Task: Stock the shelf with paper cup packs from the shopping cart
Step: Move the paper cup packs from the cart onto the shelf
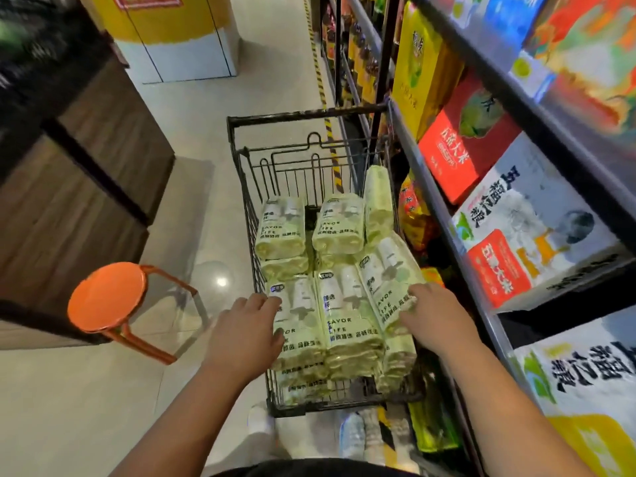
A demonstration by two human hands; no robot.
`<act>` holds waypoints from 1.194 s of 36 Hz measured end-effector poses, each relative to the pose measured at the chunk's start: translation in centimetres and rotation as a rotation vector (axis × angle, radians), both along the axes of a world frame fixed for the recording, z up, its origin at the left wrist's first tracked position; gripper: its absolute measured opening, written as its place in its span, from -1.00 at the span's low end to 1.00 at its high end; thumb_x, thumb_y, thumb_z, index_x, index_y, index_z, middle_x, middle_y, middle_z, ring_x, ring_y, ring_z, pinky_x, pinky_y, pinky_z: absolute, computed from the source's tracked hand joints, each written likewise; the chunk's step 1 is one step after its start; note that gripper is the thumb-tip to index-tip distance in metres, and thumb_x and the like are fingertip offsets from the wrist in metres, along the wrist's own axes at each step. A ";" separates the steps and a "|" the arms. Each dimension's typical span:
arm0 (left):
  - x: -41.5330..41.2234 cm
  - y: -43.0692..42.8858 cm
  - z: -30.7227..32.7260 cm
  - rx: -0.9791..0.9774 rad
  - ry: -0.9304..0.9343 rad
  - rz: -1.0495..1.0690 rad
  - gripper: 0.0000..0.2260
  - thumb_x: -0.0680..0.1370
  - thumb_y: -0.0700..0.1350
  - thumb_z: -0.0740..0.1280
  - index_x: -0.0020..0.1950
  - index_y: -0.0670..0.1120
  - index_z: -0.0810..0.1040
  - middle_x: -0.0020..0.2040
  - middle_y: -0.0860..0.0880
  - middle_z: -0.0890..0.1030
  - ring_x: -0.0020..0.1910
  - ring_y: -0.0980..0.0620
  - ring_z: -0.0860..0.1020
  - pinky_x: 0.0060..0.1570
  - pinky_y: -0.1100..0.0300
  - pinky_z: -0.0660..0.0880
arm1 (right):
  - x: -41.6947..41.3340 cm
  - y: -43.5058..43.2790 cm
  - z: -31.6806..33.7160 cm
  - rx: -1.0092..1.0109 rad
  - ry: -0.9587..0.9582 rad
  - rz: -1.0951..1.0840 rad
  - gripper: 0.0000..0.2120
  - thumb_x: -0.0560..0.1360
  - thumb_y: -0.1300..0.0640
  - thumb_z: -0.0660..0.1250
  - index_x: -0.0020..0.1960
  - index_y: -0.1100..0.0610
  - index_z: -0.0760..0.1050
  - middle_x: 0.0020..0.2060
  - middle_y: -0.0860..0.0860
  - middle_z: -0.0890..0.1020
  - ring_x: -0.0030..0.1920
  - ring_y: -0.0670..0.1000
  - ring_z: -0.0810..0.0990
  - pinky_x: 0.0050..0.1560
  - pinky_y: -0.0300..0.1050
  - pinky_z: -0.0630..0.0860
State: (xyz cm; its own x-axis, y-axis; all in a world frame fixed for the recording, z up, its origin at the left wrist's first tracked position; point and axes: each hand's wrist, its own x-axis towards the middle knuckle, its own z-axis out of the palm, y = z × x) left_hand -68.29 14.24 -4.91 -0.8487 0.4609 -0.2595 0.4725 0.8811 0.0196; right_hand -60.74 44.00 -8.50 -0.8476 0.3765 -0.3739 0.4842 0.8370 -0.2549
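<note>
Below, green cup packs (340,222) in the wire cart (303,117), left grip (247,327) and right grip (437,315) spread atop them.

**Unseen, cropped, unclear**

1. Packs (339,304): the lower layers in the cart (303,117) are covered by the top layer, so the count cannot be told. The small print is blurred.
2. Cart: wheels hidden under the basket.
3. Counter (86,187): cut by the left edge. Its upper-left part is smeared.
4. Pillar (179,39): cut by the top edge.
5. Boxes (537,232) on the shelf (440,208): the outer ones are cut by the right edge. The top ones are smeared and unreadable.
6. Far goods (358,56): dark and too small to tell.
7. Bags (416,218): half hidden behind the cart and shelf.
8. Left hand (247,325), right hand (433,318): undersides unseen, forearms cut by the bottom edge.
9. Shoes (364,435): blurred.
</note>
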 end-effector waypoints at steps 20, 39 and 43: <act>-19.0 9.2 -5.6 0.042 -0.153 -0.320 -0.51 0.61 0.12 0.22 0.51 0.00 0.30 0.41 -0.05 0.44 0.34 -0.11 0.43 0.23 -0.02 0.47 | -9.7 2.6 -6.5 -0.007 -0.245 -0.431 -0.07 0.40 -0.30 0.44 0.58 0.00 0.06 0.51 0.14 0.25 0.42 0.20 0.37 0.31 0.11 0.43; -30.1 28.0 -9.6 0.158 -0.254 -0.454 -0.38 0.60 0.28 0.19 0.50 -0.11 0.29 0.44 -0.15 0.39 0.38 -0.20 0.40 0.25 -0.15 0.46 | -11.1 2.9 -8.5 -0.065 -0.331 -0.592 -0.09 0.36 -0.33 0.45 0.50 -0.03 0.08 0.34 0.07 0.42 0.30 0.17 0.47 0.23 0.14 0.49; -30.7 31.3 -11.6 0.234 -0.409 -0.242 -0.24 0.54 0.35 0.25 0.54 -0.14 0.20 0.50 -0.18 0.29 0.43 -0.23 0.36 0.33 -0.13 0.41 | -11.2 3.0 -9.0 -0.083 -0.298 -0.611 -0.10 0.35 -0.34 0.44 0.51 -0.04 0.10 0.30 0.05 0.46 0.23 0.15 0.52 0.17 0.13 0.53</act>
State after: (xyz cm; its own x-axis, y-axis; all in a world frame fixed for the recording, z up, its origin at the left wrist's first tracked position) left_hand -98.99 45.57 -16.49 -0.5616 0.7166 -0.4137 0.5745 0.6975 0.4283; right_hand -71.89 46.99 -17.52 -0.3485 0.7142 -0.6071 0.9229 0.3747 -0.0889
